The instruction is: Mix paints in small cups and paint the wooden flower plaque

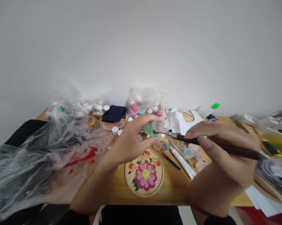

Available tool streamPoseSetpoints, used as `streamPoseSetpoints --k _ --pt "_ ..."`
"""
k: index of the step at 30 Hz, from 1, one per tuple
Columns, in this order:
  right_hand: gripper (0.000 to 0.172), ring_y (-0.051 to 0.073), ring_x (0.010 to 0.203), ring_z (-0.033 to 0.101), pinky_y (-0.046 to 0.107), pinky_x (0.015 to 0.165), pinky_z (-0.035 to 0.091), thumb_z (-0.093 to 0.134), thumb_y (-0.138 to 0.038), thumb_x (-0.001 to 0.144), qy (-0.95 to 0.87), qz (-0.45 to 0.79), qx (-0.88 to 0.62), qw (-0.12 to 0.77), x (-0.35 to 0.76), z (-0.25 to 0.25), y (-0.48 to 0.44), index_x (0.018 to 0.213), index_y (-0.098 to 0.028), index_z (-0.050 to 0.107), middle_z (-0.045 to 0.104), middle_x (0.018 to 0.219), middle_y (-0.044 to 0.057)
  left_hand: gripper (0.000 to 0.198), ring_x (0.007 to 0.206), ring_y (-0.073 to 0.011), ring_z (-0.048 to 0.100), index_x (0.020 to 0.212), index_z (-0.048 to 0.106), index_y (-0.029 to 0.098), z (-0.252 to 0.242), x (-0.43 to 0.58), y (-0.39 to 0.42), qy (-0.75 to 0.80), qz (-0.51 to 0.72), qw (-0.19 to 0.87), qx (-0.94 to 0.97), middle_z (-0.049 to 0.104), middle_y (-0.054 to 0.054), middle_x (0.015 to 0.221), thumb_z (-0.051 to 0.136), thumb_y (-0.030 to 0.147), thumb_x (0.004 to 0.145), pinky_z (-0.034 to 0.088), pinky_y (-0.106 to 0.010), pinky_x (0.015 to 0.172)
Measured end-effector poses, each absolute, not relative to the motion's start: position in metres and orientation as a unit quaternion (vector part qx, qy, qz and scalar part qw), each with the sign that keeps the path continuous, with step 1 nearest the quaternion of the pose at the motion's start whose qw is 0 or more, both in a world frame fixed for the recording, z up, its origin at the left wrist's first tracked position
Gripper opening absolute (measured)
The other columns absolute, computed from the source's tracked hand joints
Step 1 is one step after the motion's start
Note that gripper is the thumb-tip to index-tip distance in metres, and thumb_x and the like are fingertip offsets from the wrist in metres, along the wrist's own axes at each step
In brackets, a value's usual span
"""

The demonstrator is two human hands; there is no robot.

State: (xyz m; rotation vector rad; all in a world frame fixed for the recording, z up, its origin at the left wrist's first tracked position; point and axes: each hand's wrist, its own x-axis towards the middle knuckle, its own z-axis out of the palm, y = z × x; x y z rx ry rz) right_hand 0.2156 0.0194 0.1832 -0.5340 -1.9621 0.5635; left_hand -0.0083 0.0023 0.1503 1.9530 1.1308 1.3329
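Left hand: I see it grasping a small, round, clear plastic cup with green contents between thumb and fingers.
Green: bright and minty, showing through the cup's see-through wall; I cannot tell how full it is.
Lid: a clear, round plastic lid with a raised rim stands swung up at the cup's right side, pale with glare.
Cup's place: lifted over the wooden table, appearing just beyond the far edge of a round, pale wooden disc painted with flowers.
Right hand: clasping a slim tool with a dark brown handle and metal neck, pen-fashion.
Tip: at the cup's mouth, by the lid; from my view I can't tell whether it touches the green.
Petals: magenta and pink around a yellow centre, with smaller orange blooms and dark green leaves.
Between the hands: a white-and-silver tube, a thin black stick-like tool, and a small pale-blue round pot.
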Motion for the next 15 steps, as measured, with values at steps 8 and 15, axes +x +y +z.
streamPoseSetpoints --k 8,15 --pt "0.021 0.016 0.07 0.069 0.027 0.059 0.053 0.057 -0.007 0.082 -0.833 0.22 -0.2 0.467 0.2185 0.1889 0.0217 0.09 -0.021 0.07 0.071 0.075 0.002 0.037 0.106 -0.0191 0.068 0.111 0.063 0.021 0.1505 -0.0074 0.0019 0.411 0.497 0.257 0.72 0.072 -0.004 0.114 0.069 0.007 0.077 0.053 -0.034 0.095" --pt "0.022 0.015 0.068 0.068 0.028 0.06 0.052 0.057 -0.005 0.083 -0.827 0.212 -0.212 0.476 0.2183 0.1868 0.0218 0.09 -0.022 0.071 0.07 0.075 0.002 0.039 0.105 -0.0196 0.068 0.113 0.063 0.021 0.1494 -0.0069 0.0022 0.414 0.496 0.261 0.718 0.072 -0.004 0.114 0.068 0.006 0.077 0.053 -0.035 0.094"
